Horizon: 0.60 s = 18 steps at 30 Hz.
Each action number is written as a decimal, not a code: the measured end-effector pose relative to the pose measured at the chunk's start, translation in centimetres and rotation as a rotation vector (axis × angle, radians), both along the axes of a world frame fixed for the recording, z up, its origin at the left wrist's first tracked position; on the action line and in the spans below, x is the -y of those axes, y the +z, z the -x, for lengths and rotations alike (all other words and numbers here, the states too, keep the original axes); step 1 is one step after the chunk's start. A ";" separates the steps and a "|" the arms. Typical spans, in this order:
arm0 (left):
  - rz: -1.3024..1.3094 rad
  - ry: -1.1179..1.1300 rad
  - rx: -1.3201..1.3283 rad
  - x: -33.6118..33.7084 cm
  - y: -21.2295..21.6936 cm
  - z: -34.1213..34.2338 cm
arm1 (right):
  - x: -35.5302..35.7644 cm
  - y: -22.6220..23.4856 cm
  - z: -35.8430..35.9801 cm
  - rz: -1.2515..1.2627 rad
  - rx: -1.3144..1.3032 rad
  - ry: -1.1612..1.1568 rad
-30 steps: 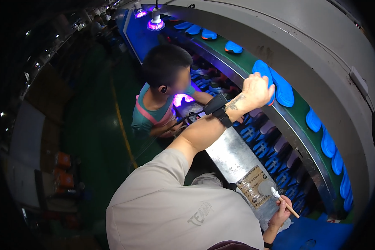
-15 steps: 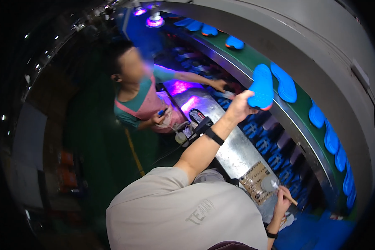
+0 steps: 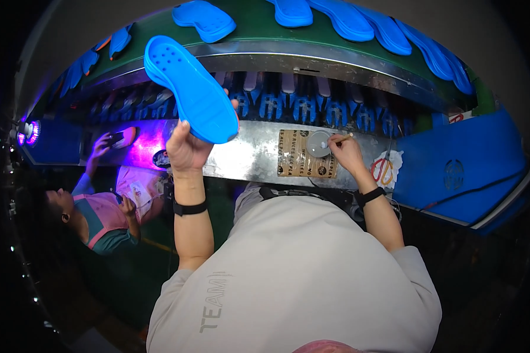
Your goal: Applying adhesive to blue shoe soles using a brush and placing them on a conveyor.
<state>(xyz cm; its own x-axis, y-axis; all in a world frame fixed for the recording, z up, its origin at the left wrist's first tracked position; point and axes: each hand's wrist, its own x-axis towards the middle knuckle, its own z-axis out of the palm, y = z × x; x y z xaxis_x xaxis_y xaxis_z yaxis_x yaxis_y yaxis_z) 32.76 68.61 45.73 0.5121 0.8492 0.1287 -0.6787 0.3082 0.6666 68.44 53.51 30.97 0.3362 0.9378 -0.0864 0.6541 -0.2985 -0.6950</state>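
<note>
My left hand [image 3: 188, 150] grips a blue shoe sole [image 3: 195, 97] by its wider end and holds it up above the metal ledge. The sole's inner face shows, with small dark holes at its narrower end. In my right hand [image 3: 348, 155] is a brush [image 3: 345, 138] with a wooden handle, pinched between the fingers. Its pale head is over or in a round grey dish [image 3: 319, 151]; whether it touches the contents I cannot tell. That dish rests on a printed brown cardboard piece [image 3: 291, 162] on the metal ledge [image 3: 247, 159].
Blue soles [image 3: 350, 22] lie along a green conveyor belt [image 3: 256, 26] at the far side. Below it runs a row of blue clamp-like holders [image 3: 305, 107]. Scissors [image 3: 383, 170] lie on white crumpled material beside a blue housing [image 3: 453, 165]. At left, a co-worker in a pink apron [image 3: 109, 216] holds a sole.
The view has swung round to the right. My left hand still holds the blue sole, now with its holed face showing. The brush remains in my right hand at the dish.
</note>
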 end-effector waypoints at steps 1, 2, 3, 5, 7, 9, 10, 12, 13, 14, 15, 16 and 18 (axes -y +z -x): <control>-0.047 -0.076 -0.044 1.2 -0.1 -0.4 | 0.1 -0.7 -0.3 0.029 0.009 0.018; -0.036 -0.047 -0.114 2.5 0.0 -1.0 | 0.2 -1.9 -0.6 0.017 0.022 0.025; -0.033 -0.050 -0.119 3.7 -0.2 -1.3 | 0.5 -2.3 -0.8 0.020 0.016 0.022; -0.023 -0.102 -0.229 5.7 -0.6 -1.4 | 0.6 -2.8 -0.9 0.007 0.038 0.000; 0.023 -0.079 -0.247 7.4 -1.4 -1.2 | 0.5 -0.6 -0.6 -0.004 -0.005 -0.009; 0.067 -0.056 -0.266 8.6 -2.2 -1.2 | 0.9 1.7 -0.3 -0.016 -0.050 -0.020; 0.119 -0.053 -0.252 8.9 -2.7 -1.2 | 0.9 2.4 -0.2 -0.085 -0.101 -0.028; 0.177 -0.057 -0.238 9.1 -3.3 -1.4 | 1.2 1.9 -0.7 -0.161 -0.226 -0.020; 0.176 -0.055 -0.240 9.1 -3.5 -1.5 | 1.2 1.0 -1.1 -0.163 -0.228 -0.019; 0.181 -0.058 -0.248 9.1 -3.6 -1.4 | 1.3 0.1 -1.4 -0.121 -0.234 -0.027; 0.189 -0.054 -0.252 9.3 -3.7 -1.5 | 1.1 0.1 -1.3 -0.078 -0.236 -0.028; 0.184 -0.064 -0.249 9.5 -3.4 -1.6 | 1.2 0.1 -1.3 -0.077 -0.232 -0.020; 0.163 -0.053 -0.275 9.6 -3.6 -1.7 | 1.3 0.6 -0.7 -0.266 0.076 0.099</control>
<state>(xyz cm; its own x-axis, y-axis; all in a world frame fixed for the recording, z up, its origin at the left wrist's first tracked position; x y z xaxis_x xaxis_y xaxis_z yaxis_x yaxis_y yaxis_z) 34.49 59.05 42.12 0.5531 0.8184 -0.1559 -0.4602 0.4561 0.7617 69.18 52.16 31.53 0.2379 0.9526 0.1894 0.7244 -0.0442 -0.6879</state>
